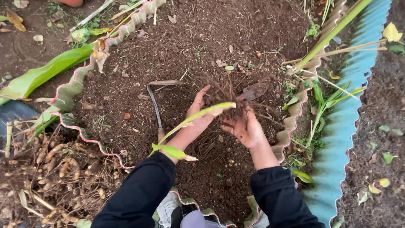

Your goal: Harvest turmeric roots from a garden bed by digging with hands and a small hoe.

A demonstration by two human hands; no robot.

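Dark soil bed [168, 55] bears a sickle [154, 101], trowel [254, 90] and dry leaves [126, 115].

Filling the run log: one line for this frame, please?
left hand: holds uprooted plant | right hand: under its roots, soil-covered | sickle, trowel: on soil | root pile: left

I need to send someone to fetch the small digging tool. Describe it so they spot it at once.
Start at the round bed of dark soil ringed by wavy pink-edged edging. Just beyond the person's soil-covered right hand lies a small rusty trowel, blade flat on the soil. Unlike the thin curved sickle blade left of the hands, it is broad and spade-shaped.
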